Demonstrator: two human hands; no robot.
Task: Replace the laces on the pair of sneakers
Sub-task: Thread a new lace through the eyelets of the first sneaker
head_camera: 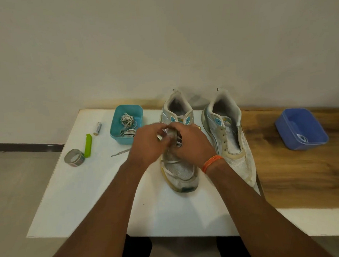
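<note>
Two sneakers side by side on the bench (pixel 89 192), toes near, heels far, so the eyelet rows face up and toward the body. Left sneaker (pixel 179 173) under both hands; right sneaker (pixel 231 142) just beside it, eyelets bare, tongue exposed, apparently awaiting its turn. Left hand (pixel 147 143) and right hand (pixel 193 140) meeting over the left sneaker's upper eyelets, each grip curled and closed on a pale lace (pixel 171 162); blurred there, so probably mid-threading or pulling slack. Lace already crossing the lower eyelets, one loose end (pixel 120 152) trailing left onto the bench. Teal tub (pixel 117 135) of bundled laces kept far left, within reach as a supply. Blue tub (pixel 283 127) well apart at right, likely for discards. Tape roll (pixel 74 158), green clip (pixel 88 145) and battery (pixel 97 128) parked left, clear of the work.
</note>
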